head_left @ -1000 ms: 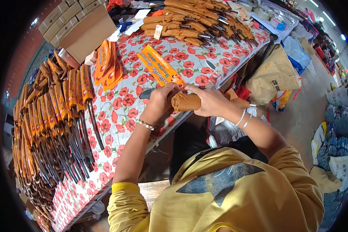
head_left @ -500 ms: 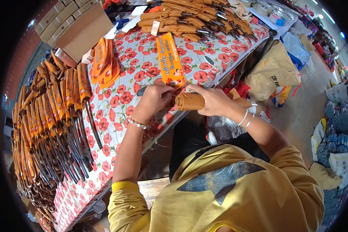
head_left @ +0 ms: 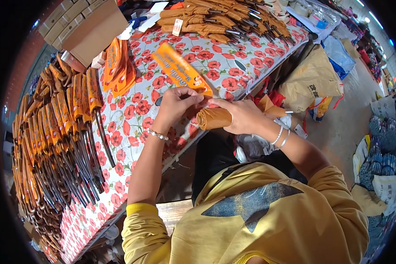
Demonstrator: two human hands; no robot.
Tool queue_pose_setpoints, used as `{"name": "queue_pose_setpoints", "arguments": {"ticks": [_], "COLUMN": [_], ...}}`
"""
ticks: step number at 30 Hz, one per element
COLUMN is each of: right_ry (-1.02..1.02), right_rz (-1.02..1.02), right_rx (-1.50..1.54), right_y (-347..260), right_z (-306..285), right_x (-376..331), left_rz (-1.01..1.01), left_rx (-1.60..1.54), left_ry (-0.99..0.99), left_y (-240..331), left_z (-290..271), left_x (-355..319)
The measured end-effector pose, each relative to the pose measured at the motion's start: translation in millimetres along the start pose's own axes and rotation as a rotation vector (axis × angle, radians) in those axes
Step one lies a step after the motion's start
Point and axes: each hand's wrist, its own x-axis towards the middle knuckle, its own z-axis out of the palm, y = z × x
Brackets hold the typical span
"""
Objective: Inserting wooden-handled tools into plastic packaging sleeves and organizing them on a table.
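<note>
My right hand (head_left: 246,115) is closed round a rolled brown umbrella (head_left: 214,118), which lies across in front of me with its wrapped end toward the left. Its metal-tipped shaft end pokes out beyond my right wrist. My left hand (head_left: 177,105) is closed, thumb and fingers pinching the near end of a flat orange printed sleeve (head_left: 180,68). The thumb and forefinger of my right hand reach to that same end. From there the sleeve slants away to the far left over the flowered table. Exactly how the fingertips grip its edge is hard to see.
Several umbrellas in orange sleeves (head_left: 53,123) are heaped on the table's left side. More orange sleeves (head_left: 119,66) lie near a cardboard box (head_left: 90,35). Bare brown umbrellas (head_left: 224,20) are piled at the back. A tan sack (head_left: 312,79) stands right of the table edge (head_left: 273,72).
The orange sleeve's far end has swung to the left, so it now lies slanted. Both hands stay close together, and the umbrella has shifted slightly to the left.
</note>
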Motion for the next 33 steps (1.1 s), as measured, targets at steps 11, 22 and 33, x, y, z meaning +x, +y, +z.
{"name": "queue_pose_setpoints", "arguments": {"ticks": [11,22,33], "right_ry": [0.101,0.064,0.054], "right_rz": [-0.019,0.197,0.238], "right_rx": [0.084,0.095,0.136], "right_y": [7,2,4], "right_z": [3,-5,-3], "right_x": [7,6,12], "left_rz": [0.315,0.496,0.314], "left_rx": [0.444,0.479,0.242], "left_ry": [0.289,0.342,0.45], "left_y": [-4,7,18], "left_z": [21,24,32], "left_x": [-3,-10,-23]}}
